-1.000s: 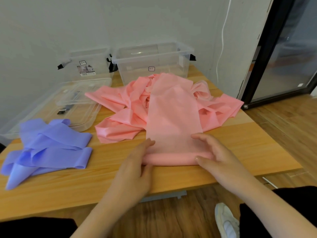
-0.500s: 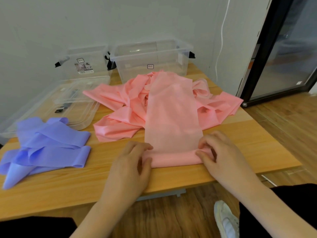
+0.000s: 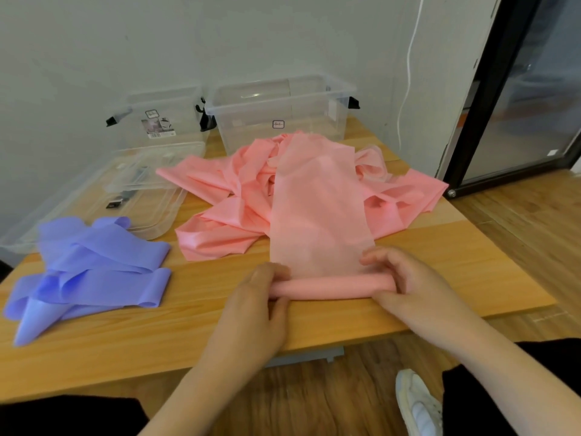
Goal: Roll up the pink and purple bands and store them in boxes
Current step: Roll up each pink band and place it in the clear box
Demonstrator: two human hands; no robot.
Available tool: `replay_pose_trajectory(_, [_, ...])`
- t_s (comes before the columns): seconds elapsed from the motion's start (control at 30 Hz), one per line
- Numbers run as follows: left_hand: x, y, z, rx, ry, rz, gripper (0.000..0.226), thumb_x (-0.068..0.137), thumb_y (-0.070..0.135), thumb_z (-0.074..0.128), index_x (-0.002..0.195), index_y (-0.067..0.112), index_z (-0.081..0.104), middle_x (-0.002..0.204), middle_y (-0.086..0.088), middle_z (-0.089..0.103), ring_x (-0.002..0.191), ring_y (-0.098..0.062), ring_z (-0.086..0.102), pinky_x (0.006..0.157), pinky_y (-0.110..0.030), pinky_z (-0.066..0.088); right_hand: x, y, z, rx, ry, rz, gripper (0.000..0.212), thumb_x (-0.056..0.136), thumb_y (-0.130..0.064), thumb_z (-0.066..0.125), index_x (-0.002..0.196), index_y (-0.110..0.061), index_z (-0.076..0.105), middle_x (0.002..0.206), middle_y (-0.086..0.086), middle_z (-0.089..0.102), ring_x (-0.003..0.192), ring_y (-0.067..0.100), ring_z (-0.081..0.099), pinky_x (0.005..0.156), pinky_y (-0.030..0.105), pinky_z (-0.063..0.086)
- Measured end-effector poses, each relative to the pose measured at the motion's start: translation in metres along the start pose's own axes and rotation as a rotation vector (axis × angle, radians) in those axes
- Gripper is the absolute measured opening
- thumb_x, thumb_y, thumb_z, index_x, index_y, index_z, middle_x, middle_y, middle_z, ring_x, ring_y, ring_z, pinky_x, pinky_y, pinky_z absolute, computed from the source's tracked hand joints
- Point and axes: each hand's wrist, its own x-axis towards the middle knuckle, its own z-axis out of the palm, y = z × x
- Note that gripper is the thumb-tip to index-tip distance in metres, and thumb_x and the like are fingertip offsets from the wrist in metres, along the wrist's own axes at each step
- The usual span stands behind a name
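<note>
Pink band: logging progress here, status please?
Left hand and right hand grip the roll's ends. Pink band barely rolled, long tail heaped behind. Purple band untouched. Nothing blocking.

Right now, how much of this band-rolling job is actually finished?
Barely started. Done: only a slim roll at the near end of the pink band. In hand: the left hand and right hand grip that roll's ends. Left: most of the pink band lies heaped, the purple band is untouched, and both clear boxes look empty.
</note>
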Motion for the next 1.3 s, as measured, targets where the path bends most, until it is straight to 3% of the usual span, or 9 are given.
replay_pose_trajectory(0.1, [0.003, -0.005, -0.004, -0.005, 0.04, -0.004, 0.023, 0.081, 0.0, 0.062, 0.09, 0.022, 0.063, 0.089, 0.012, 0.058, 0.085, 0.001, 0.053, 0.074, -0.002, 0.034, 0.002, -0.002, -0.005, -0.12, 0.034, -0.047, 0.032, 0.084, -0.01, 0.061, 0.086, -0.042, 0.055, 0.095, -0.025, 0.058, 0.091, -0.017, 0.047, 0.073, 0.0, 0.034])
replay_pose_trajectory(0.27, [0.004, -0.005, -0.003, -0.01, 0.06, -0.024, 0.019, 0.085, 0.005, 0.058, 0.092, 0.022, 0.062, 0.084, 0.02, 0.056, 0.078, 0.013, 0.05, 0.071, 0.001, 0.033, -0.001, -0.001, -0.002, -0.167, 0.127, -0.095, 0.018, 0.088, -0.021, 0.058, 0.081, -0.038, 0.056, 0.083, -0.017, 0.061, 0.085, -0.01, 0.051, 0.069, 0.005, 0.038])
replay_pose_trajectory(0.43, [0.001, -0.015, -0.006, 0.075, -0.049, 0.093, 0.023, 0.073, 0.041, 0.058, 0.093, 0.029, 0.061, 0.094, 0.022, 0.05, 0.092, 0.003, 0.043, 0.082, -0.008, 0.032, -0.001, 0.004, -0.004, -0.333, 0.166, -0.182, 0.012, 0.077, -0.024, 0.065, 0.077, -0.032, 0.056, 0.087, -0.019, 0.05, 0.088, -0.003, 0.047, 0.071, 0.005, 0.033])
replay_pose_trajectory(0.57, [0.004, -0.013, -0.009, 0.007, -0.038, 0.058, 0.009, 0.08, 0.028, 0.054, 0.086, 0.033, 0.059, 0.085, 0.019, 0.056, 0.086, 0.0, 0.051, 0.074, -0.008, 0.036, 0.0, 0.002, -0.009, -0.298, 0.025, -0.245, 0.018, 0.074, -0.023, 0.072, 0.084, -0.034, 0.062, 0.092, -0.022, 0.054, 0.094, -0.002, 0.049, 0.079, 0.006, 0.034])
replay_pose_trajectory(0.77, [0.0, -0.014, -0.007, 0.058, -0.039, 0.096, 0.02, 0.076, 0.039, 0.06, 0.095, 0.038, 0.052, 0.097, 0.024, 0.05, 0.092, 0.005, 0.045, 0.082, -0.004, 0.03, -0.001, 0.002, -0.003, -0.221, 0.064, -0.194, 0.026, 0.087, -0.018, 0.059, 0.082, -0.043, 0.054, 0.086, -0.025, 0.059, 0.09, -0.008, 0.051, 0.071, 0.004, 0.035])
replay_pose_trajectory(0.87, [0.003, -0.014, -0.008, 0.044, -0.012, 0.066, 0.013, 0.076, 0.029, 0.064, 0.082, 0.035, 0.054, 0.093, 0.021, 0.049, 0.092, 0.002, 0.043, 0.081, -0.003, 0.029, 0.0, 0.002, -0.001, -0.284, 0.041, -0.219, 0.016, 0.085, -0.024, 0.061, 0.086, -0.039, 0.056, 0.091, -0.023, 0.054, 0.094, -0.004, 0.047, 0.078, 0.005, 0.031])
replay_pose_trajectory(1.0, [0.002, -0.013, -0.009, 0.035, -0.026, 0.047, 0.028, 0.085, 0.019, 0.06, 0.081, 0.044, 0.048, 0.084, 0.02, 0.055, 0.087, 0.001, 0.048, 0.074, -0.006, 0.033, -0.002, 0.0, -0.003, -0.306, -0.016, -0.186, 0.032, 0.076, -0.031, 0.07, 0.092, -0.048, 0.048, 0.094, -0.029, 0.05, 0.098, -0.011, 0.044, 0.079, 0.003, 0.031])
replay_pose_trajectory(1.13, [0.0, -0.013, -0.008, 0.055, -0.04, 0.056, 0.026, 0.074, 0.041, 0.061, 0.097, 0.041, 0.049, 0.096, 0.024, 0.049, 0.091, 0.003, 0.046, 0.081, -0.003, 0.031, -0.003, 0.001, -0.001, -0.259, 0.11, -0.175, 0.022, 0.083, -0.024, 0.064, 0.078, -0.038, 0.047, 0.08, -0.021, 0.054, 0.083, -0.008, 0.05, 0.067, 0.008, 0.035])
replay_pose_trajectory(1.3, [0.002, -0.016, -0.007, 0.027, 0.023, 0.048, 0.007, 0.079, 0.028, 0.062, 0.083, 0.031, 0.058, 0.092, 0.021, 0.048, 0.1, 0.004, 0.039, 0.081, -0.001, 0.026, -0.001, 0.002, -0.006, -0.402, -0.026, -0.242, 0.02, 0.076, -0.03, 0.07, 0.085, -0.037, 0.053, 0.094, -0.026, 0.047, 0.1, -0.004, 0.039, 0.082, 0.018, 0.032])
